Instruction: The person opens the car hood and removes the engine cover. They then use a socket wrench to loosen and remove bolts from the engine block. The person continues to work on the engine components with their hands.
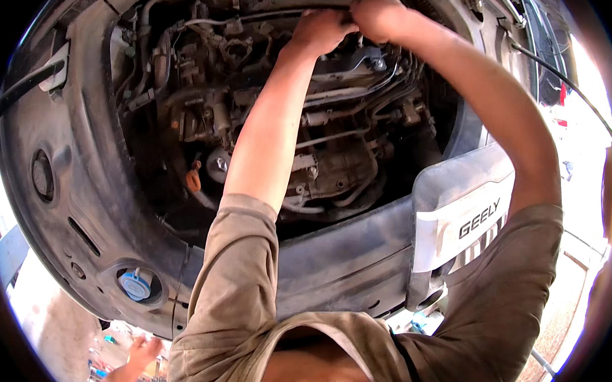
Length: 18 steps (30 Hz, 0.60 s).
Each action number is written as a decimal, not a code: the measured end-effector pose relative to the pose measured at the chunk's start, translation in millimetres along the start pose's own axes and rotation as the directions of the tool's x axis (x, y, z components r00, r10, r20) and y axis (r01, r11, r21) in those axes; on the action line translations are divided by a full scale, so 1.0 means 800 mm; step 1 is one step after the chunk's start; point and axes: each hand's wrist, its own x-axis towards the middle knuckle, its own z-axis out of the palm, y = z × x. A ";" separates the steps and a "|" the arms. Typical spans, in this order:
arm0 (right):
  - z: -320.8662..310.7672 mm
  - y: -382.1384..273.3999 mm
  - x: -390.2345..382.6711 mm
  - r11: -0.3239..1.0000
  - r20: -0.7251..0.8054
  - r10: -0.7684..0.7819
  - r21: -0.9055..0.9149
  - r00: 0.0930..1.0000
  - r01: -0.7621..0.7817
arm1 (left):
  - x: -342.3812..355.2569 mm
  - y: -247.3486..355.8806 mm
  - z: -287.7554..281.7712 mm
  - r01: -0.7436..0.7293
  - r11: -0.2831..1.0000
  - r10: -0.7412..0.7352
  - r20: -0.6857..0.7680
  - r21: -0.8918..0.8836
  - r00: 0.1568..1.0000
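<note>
Both my arms reach over the front of a car into its engine bay, up to the far side of the engine [334,168]. My left hand [323,32] is curled at the far edge, its fingers bent down among hoses and pipes. Touching or almost touching it is my right hand [379,18], closed like a fist. Whatever the fingers grip is hidden behind the hands. Just below them lies a dark engine cover piece [351,68] with a bolt-like fitting at its right end.
An orange dipstick handle [194,179] stands at the engine's near left. A blue reservoir cap [135,285] sits in the front left panel. A silver-grey panel [453,216] rests under my right arm. Another person's hand [144,352] shows at the lower left.
</note>
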 end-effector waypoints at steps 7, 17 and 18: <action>-0.079 -0.014 -0.021 0.999 0.311 -0.002 0.048 0.950 -0.014 | -0.006 -0.002 -0.008 0.038 0.990 -0.043 0.029 0.137 0.999; -0.038 0.004 -0.017 0.882 0.240 -0.096 0.470 0.966 -0.029 | 0.010 -0.009 0.012 -0.023 0.999 0.023 -0.014 -0.040 1.000; -0.038 0.007 -0.008 0.849 0.069 -0.525 -0.027 0.848 0.528 | 0.008 -0.010 0.013 -0.020 0.999 0.019 -0.021 -0.031 1.000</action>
